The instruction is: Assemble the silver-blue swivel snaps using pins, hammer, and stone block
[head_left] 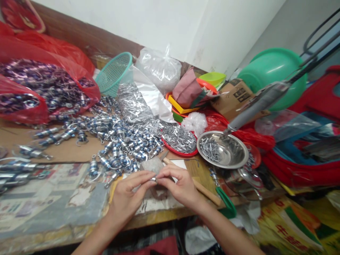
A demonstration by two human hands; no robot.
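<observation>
My left hand [132,193] and my right hand [178,184] meet at the fingertips over the front of the bench. Pinched between both thumbs and forefingers is a small shiny metal piece [153,179], mostly hidden by the fingers; its kind is too small to make out. Behind the hands stands a grey block [151,164]. A hammer's wooden handle [207,193] lies to the right of my right hand. Beyond the left hand spreads a pile of metal parts with blue bands and small rings [119,141].
A red plate [196,151] holds small metal strips, beside a steel bowl [245,156] of thin metal pieces. A red bag [87,88] full of purple-tinted parts sits at left. Farther back are a teal basket [113,76], a cardboard box [233,97] and a green basin [273,78].
</observation>
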